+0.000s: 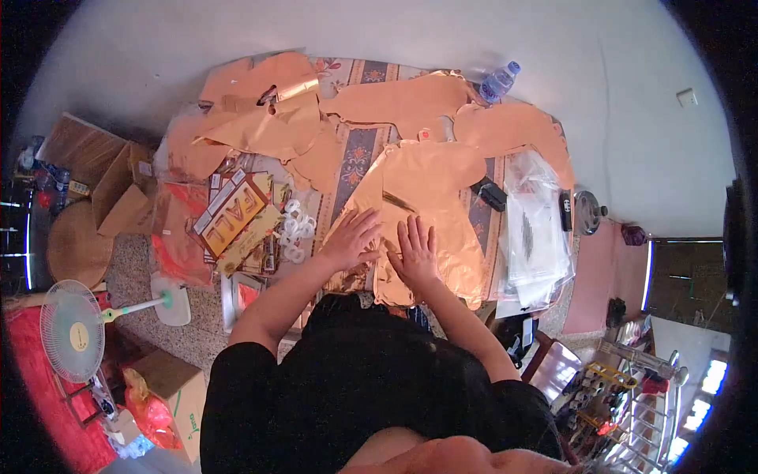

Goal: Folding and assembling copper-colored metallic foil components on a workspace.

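Observation:
A large copper-coloured foil piece (430, 178), which looks like an uninflated foil balloon, lies flat on the table in front of me, its near edge creased and shiny. My left hand (353, 239) rests on its left side, palm down with the fingers stretched out. Just to the right, my right hand (414, 254) lies flat on the same foil, fingers a little spread. Neither hand grips anything. A dark slit-like mark (399, 201) shows on the foil beyond my fingertips.
More copper foil pieces (399, 99) spread across the table's far side. Small white rings (296, 229) and printed cards (234, 213) lie at the left. To the right are clear plastic sleeves (530, 229) and a black object (489, 193). A water bottle (500, 82) stands at the back.

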Demonstrator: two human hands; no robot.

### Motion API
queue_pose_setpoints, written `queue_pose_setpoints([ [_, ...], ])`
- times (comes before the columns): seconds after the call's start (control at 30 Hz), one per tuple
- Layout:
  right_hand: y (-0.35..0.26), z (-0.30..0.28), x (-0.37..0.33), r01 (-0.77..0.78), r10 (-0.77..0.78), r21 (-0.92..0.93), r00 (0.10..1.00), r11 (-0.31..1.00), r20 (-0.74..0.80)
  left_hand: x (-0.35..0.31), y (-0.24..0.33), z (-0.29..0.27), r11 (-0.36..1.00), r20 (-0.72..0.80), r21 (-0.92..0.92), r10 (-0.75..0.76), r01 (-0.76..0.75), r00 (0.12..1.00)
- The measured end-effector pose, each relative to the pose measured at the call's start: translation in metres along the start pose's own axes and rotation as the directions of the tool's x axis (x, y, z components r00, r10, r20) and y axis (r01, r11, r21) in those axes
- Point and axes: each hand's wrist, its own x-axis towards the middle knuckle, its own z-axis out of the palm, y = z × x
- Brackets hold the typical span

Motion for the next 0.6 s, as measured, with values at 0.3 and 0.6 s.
queue_pose_setpoints([
  [0.3, 0.0035, 0.0035, 0.0052, -0.008, 0.007, -0.011, 1.000, 1.000, -0.012, 0.0035, 0.0004, -0.0041, 1.000, 0.041, 0.029, 0.006, -0.007, 0.999],
  [0.6, 0.0014, -0.0008, 0.0074, 0.006, -0.006, -0.006, 0.999, 1.000, -0.041, 0.0044, 0.0053, -0.0087, 1.000, 0.026, 0.027, 0.002, -0.003, 1.000],
])
